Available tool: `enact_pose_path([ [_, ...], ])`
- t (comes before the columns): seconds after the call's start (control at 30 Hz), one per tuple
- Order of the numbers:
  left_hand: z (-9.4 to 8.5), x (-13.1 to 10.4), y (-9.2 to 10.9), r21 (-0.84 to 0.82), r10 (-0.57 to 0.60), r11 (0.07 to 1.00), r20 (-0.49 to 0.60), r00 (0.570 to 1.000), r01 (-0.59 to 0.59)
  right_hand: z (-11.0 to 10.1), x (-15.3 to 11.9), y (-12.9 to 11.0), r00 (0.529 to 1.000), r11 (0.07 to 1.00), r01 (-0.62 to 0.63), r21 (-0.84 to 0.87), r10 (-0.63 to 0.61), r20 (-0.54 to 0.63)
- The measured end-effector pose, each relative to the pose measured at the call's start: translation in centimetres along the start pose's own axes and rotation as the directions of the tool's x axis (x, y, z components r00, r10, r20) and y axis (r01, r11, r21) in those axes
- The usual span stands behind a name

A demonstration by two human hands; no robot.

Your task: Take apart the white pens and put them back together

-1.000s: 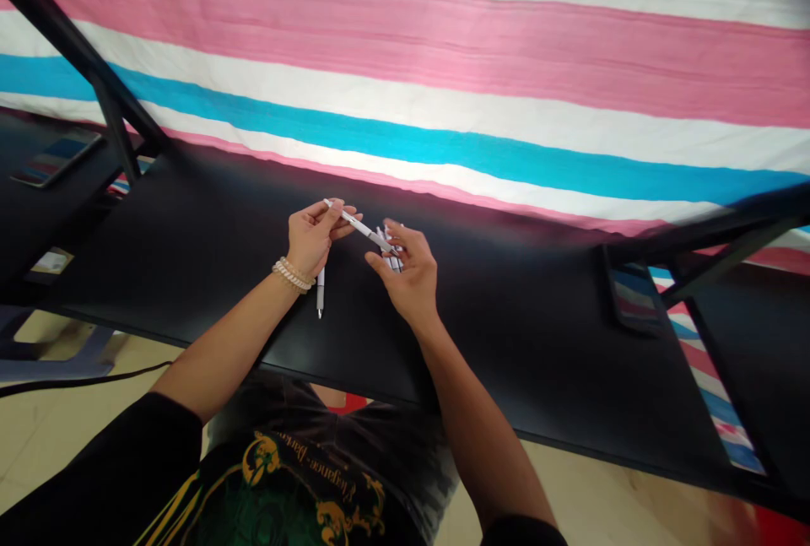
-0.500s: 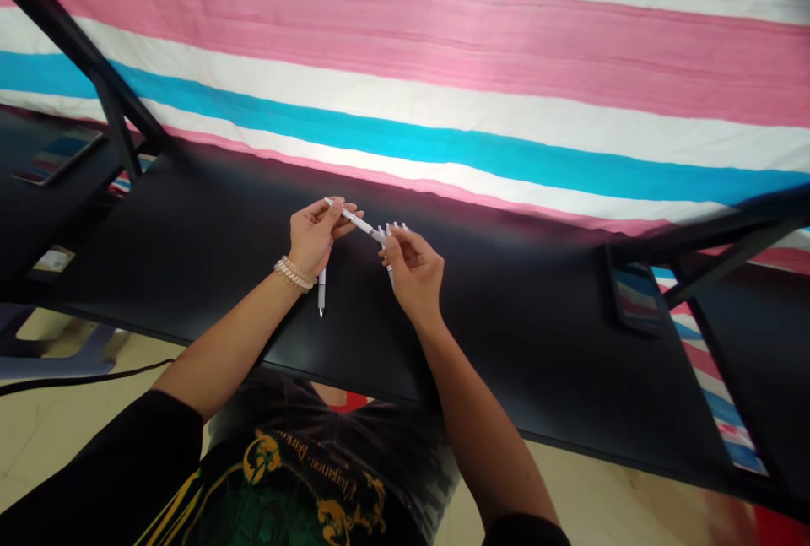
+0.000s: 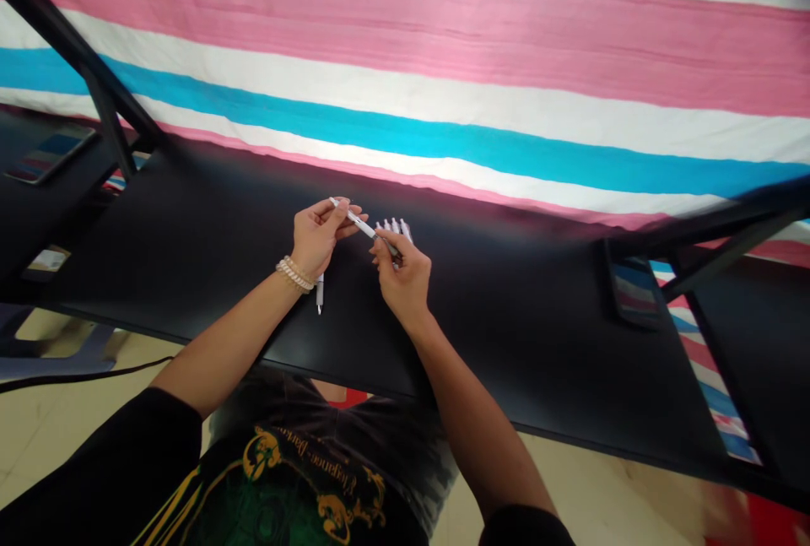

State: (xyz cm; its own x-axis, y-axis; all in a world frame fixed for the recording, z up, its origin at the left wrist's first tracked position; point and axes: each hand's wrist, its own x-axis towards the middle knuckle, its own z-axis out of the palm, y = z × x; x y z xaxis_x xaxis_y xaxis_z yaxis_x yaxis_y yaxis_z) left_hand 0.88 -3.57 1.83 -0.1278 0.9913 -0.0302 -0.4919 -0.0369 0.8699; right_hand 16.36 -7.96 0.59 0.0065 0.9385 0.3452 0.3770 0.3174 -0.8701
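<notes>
A white pen [image 3: 363,225] slants between my hands, just above the black table [image 3: 506,318]. My left hand [image 3: 316,232] pinches its upper left end between thumb and fingers. At the lower right end, the fingers of my right hand [image 3: 403,272] close around the pen, where a darker part shows. Several white pens [image 3: 396,227] lie side by side behind my right hand, which partly covers them. Another white pen [image 3: 320,294] rests on the table beneath my left wrist, its upper part hidden and its metal tip toward me.
A striped pink, white and blue cloth [image 3: 405,90] hangs along the table's far side. Black metal supports stand at left [image 3: 107,107] and right [image 3: 734,251]. A dark phone-like slab [image 3: 634,289] lies at the right; another [image 3: 51,154] is at far left.
My right hand has moved slightly left and turned along the pen, closing on its lower end. More of the row of pens behind it shows now. My left hand keeps its pinch.
</notes>
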Motion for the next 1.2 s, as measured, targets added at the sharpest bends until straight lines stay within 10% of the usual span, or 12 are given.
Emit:
enact_pose_path([
  [0.4, 0.3, -0.3, -0.3, 0.012, -0.028, 1.0, 0.01, 1.0, 0.028, -0.4, 0.0, -0.1, 0.987, 0.965, 0.162, -0.207, -0.163, 0.013],
  [0.7, -1.7, 1.7, 0.3, -0.133, -0.007, 0.991, -0.16, 0.987, -0.015, -2.3, 0.9, -0.7, 0.937, 0.906, 0.215, -0.365, -0.297, -0.186],
  [1.2, 0.0, -0.1, -0.9, -0.063, -0.028, 0.998, -0.018, 0.999, 0.027, 0.2, -0.2, 0.0, 0.946, 0.921, 0.283, -0.266, -0.313, -0.08],
])
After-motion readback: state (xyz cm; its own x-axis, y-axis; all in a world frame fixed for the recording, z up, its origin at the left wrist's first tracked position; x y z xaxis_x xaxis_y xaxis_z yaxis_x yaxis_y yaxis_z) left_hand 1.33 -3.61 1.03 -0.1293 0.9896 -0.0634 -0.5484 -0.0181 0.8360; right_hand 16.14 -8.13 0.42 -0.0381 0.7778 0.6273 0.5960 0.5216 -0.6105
